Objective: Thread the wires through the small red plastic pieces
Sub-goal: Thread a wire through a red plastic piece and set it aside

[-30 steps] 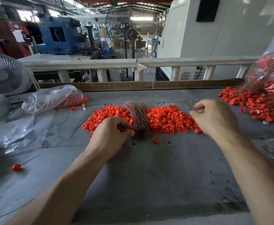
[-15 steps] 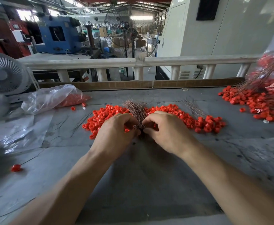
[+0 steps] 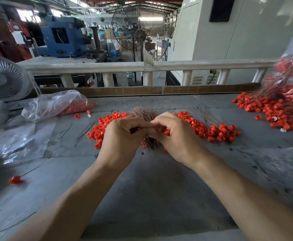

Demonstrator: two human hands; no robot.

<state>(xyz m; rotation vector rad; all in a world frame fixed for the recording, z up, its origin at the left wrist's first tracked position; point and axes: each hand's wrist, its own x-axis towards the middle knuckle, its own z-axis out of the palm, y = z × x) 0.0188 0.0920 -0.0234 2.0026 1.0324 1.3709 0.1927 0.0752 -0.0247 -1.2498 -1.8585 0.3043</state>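
Your left hand (image 3: 123, 136) and right hand (image 3: 175, 136) meet at the centre of the frame, fingertips touching, fingers curled in a pinch over the bundle of wires (image 3: 143, 115). What each pinches is too small to tell. The loose red plastic pieces (image 3: 211, 131) spread across the grey table (image 3: 151, 188) behind your hands. At the right edge lies a heap of threaded pieces (image 3: 274, 108); at upper left, a plastic bag (image 3: 55, 103).

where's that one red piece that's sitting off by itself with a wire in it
In the head view it lies at the table's near left: the lone red piece, well left of the left hand and below the crumpled plastic sheet.
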